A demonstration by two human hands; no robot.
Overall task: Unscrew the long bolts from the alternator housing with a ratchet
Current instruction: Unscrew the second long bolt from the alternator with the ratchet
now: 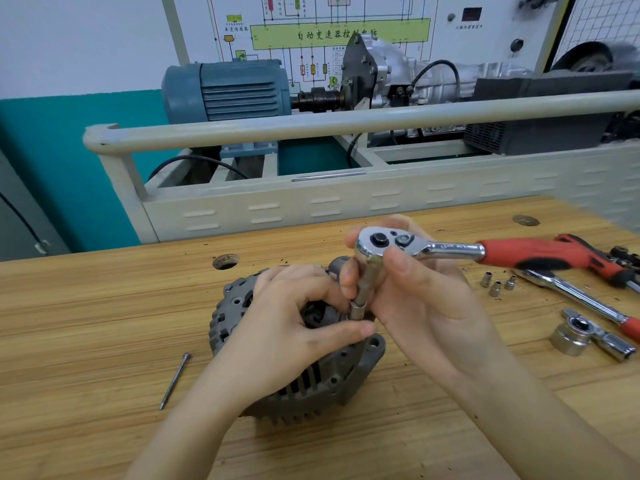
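A grey alternator (304, 386) sits on the wooden bench in front of me. My left hand (294, 327) lies over its top, thumb and fingers pinching the socket (357, 310) at the ratchet's lower end. My right hand (415, 296) grips the chrome head and extension of the ratchet (384, 242), which stands upright over the housing, its red handle (533, 254) pointing right. One long bolt (176, 380) lies loose on the bench, left of the alternator.
Right of the hands lie three small sockets (497, 284), a second red-handled ratchet (581, 299) and a large socket with a chrome adapter (581, 336). A round hole (225, 261) is in the bench. Behind stands a trainer rig with a rail (311, 128) and a blue motor (225, 90).
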